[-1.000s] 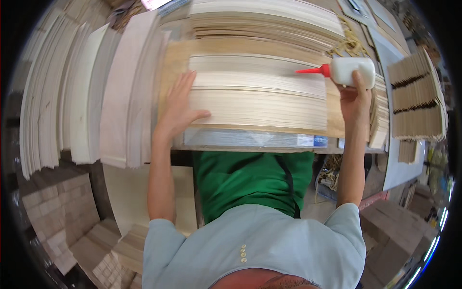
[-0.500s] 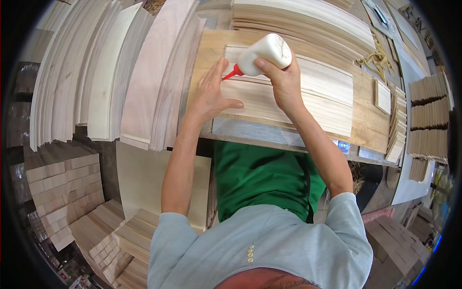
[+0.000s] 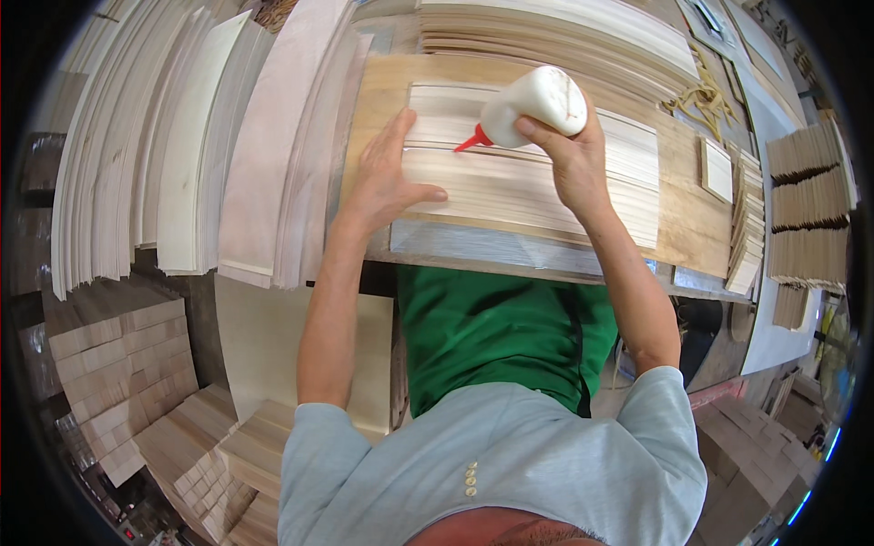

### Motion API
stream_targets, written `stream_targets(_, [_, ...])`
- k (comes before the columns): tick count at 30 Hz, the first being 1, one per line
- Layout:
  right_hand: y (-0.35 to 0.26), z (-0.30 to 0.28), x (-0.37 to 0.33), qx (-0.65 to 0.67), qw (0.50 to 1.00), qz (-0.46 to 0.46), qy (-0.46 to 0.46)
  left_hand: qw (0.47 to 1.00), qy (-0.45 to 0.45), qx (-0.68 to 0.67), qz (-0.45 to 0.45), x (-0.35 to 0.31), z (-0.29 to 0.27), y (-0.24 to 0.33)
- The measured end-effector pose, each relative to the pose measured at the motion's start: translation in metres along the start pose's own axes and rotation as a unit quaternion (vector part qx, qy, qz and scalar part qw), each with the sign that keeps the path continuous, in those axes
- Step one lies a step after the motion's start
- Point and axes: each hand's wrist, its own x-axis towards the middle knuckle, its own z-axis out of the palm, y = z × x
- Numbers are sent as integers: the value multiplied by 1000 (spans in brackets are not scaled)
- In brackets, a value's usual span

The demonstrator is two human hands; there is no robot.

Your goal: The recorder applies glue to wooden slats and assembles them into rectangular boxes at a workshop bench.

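Over the tan wooden board (image 3: pixel 694 223), the right hand (image 3: pixel 575 162) grips a white squeeze bottle (image 3: pixel 523 107), red nozzle (image 3: pixel 472 138) angled toward pale wooden strips (image 3: pixel 510 191) on the board; the left hand (image 3: pixel 378 182) lies spread, unclenched, near the board's left end. Gluing seems the current step; next calls for steady nozzle guidance.

White bottle (image 3: pixel 535 105), red nozzle (image 3: pixel 472 139), pale grained slats (image 3: pixel 510 182), green apron (image 3: pixel 496 318)
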Motion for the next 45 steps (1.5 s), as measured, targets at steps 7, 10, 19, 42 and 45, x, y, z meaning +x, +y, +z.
stream_targets(7, [-26, -85, -21, -17, 998, 0, 56, 999, -16, 13, -26, 0, -2, 9])
stream_targets(10, [-37, -127, -32, -20, 996, 15, 86, 999, -25, 17, -32, 1, -3, 14])
stream_targets(19, [-70, -218, -58, -69, 984, 7, 162, 996, -48, 66, -24, 4, -8, 19])
stream_targets(42, [-25, -235, -39, 127, 898, -121, 405, 950, -203, 193, 138, 38, 48, 96])
stream_targets(45, [-21, -233, -33, 123, 892, -126, 415, 952, -199, 192, 133, 37, 49, 96])
